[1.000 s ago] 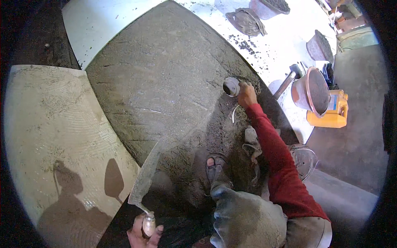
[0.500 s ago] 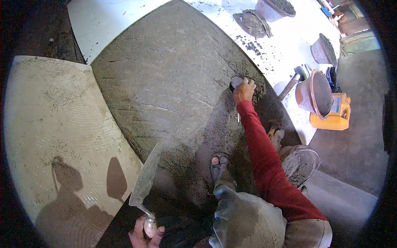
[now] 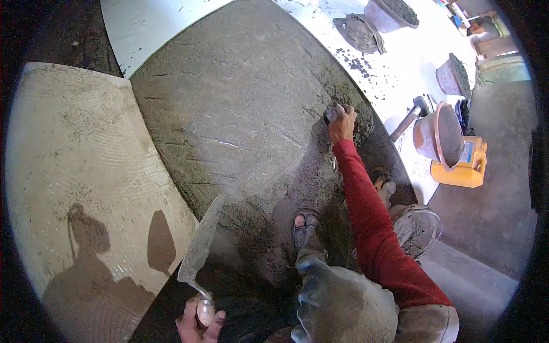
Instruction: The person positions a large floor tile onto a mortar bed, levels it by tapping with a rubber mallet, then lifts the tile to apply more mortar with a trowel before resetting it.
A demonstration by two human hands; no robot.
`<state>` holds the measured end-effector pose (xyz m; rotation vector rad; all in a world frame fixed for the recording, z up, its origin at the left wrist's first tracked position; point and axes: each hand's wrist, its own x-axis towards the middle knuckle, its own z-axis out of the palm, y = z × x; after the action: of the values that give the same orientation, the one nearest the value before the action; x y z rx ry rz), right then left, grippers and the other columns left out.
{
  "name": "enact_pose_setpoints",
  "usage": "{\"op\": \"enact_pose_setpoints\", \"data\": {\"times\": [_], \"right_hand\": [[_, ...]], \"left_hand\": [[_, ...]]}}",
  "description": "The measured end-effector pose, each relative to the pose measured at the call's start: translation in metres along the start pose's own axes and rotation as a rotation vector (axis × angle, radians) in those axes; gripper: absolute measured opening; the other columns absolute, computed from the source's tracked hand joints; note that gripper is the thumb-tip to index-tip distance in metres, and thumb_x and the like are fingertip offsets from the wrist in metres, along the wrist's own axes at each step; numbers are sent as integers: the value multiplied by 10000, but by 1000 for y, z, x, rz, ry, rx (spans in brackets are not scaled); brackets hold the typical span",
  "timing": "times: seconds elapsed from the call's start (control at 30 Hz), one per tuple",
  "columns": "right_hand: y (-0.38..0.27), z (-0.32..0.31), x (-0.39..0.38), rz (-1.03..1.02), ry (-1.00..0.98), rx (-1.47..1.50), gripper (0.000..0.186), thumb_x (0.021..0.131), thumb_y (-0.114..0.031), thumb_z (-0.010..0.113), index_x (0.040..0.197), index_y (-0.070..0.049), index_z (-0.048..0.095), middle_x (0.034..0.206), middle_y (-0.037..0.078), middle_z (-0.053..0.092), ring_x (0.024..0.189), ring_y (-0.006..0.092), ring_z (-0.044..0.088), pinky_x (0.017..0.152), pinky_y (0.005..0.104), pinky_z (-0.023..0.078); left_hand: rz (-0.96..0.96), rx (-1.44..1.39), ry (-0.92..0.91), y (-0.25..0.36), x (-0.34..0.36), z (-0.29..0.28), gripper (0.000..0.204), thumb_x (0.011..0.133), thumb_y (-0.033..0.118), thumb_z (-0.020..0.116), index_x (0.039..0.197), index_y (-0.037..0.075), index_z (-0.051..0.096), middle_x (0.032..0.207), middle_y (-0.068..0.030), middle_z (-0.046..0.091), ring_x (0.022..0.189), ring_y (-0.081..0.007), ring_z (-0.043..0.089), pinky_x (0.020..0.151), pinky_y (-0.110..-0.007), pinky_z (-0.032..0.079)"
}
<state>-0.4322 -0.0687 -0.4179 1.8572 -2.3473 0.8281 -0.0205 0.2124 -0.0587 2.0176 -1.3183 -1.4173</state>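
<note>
A broad bed of grey mortar (image 3: 229,103) is spread across the middle of the floor, bordered at the left by a pale slab (image 3: 86,131) marked with curved ridges and at the upper right by white flooring (image 3: 392,74); the outer corners are lost in the black fisheye rim. The mortar is crossed by a red sleeve (image 3: 372,211), by which part of a mortar-filled bucket (image 3: 417,228) is hidden. Beyond it, a yellow jug (image 3: 457,176) is partly covered by a reddish bucket (image 3: 426,137).

A trowel (image 3: 200,243) is held at the lower left, between the slab and the bare foot-side mortar, its long axis running away from the body and its tip pointed forward, slightly to the right; whether the mortar is touched by the tip cannot be told. A hammer (image 3: 407,122) is laid beside the reddish bucket. The trowel's handle is wrapped by the left hand (image 3: 194,326), which is cut off by the lower edge. By the curled right hand (image 3: 343,123), a small rounded object (image 3: 329,116) is gripped at the mortar's right part, mostly concealed, its axis unreadable.
</note>
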Motion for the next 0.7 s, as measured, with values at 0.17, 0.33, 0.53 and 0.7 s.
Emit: {"op": "enact_pose_setpoints", "data": {"times": [0.17, 0.33, 0.53, 0.7], "right_hand": [[8, 6, 2, 26, -37, 159, 230, 879, -138, 603, 1064, -20, 670, 1037, 197, 641, 984, 364, 618, 877, 412, 493], [-3, 7, -1, -68, 66, 278, 152, 844, -126, 646, 936, -14, 691, 910, 170, 674, 879, 368, 636, 806, 424, 501], [-10, -10, -4, 120, -141, 329, 178, 853, -174, 637, 929, -29, 706, 921, 180, 698, 887, 367, 660, 819, 419, 507], [-3, -33, 5, 6, -378, 289, 250, 863, -239, 638, 992, -38, 713, 930, 160, 707, 928, 323, 671, 861, 370, 506]], "left_hand": [[24, -12, -15, -3, -1, 0, 288, 887, 118, 676, 1124, 3, 560, 809, -52, 548, 722, -117, 453, 637, -245, 423], [41, 8, 3, 2, 2, 2, 288, 881, 123, 680, 1116, 6, 562, 795, -58, 537, 694, -130, 444, 609, -251, 417], [38, 37, 12, 3, 2, 1, 302, 879, 156, 686, 1117, 16, 566, 802, -83, 563, 680, -154, 463, 606, -270, 430], [20, 46, -6, 2, 1, 0, 317, 880, 172, 686, 1133, 22, 566, 827, -99, 591, 686, -166, 498, 619, -282, 448]]}}
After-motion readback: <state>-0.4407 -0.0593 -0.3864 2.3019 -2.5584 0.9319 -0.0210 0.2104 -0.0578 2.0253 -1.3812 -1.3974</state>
